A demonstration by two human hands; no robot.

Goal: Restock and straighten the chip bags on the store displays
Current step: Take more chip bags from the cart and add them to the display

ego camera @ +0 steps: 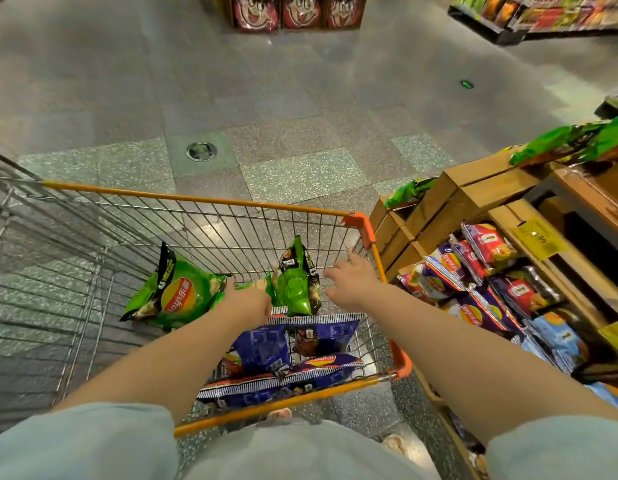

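Both arms reach forward into a wire shopping cart (231, 216) with orange trim. The left hand (248, 299) sits on a green chip bag (252, 289) at the cart's centre; its fingers are hidden behind the hand itself, so I cannot tell whether they grip the bag or merely rest on it. The right hand (352, 282) hovers at about 2 o'clock from the left, fingers spread and relaxed, holding nothing, just beside the cart's right wall.

Stock in the cart: a flat green bag (176, 292) at 9 o'clock from the left hand, an upright green bag (297, 278) between the two hands, and blue-purple bags (283, 358) piled at the near end. The wooden display (474, 188) stands at 3 o'clock, touching or just beside the cart, with purple and red bags (474, 265) on its lower shelf and green bags (577, 140) on top.

Judgement: the step in hand is lifting green stock for the display top. Best done by taking each bag at its sealed edge, not the puffed middle, to avoid crushing, and placing it logo outward.

Legible marking: the flat green bag bears a red-and-yellow Lay's roundel with Chinese characters. A yellow price tag (539, 237) on the shelf edge is too blurred to read reliably.
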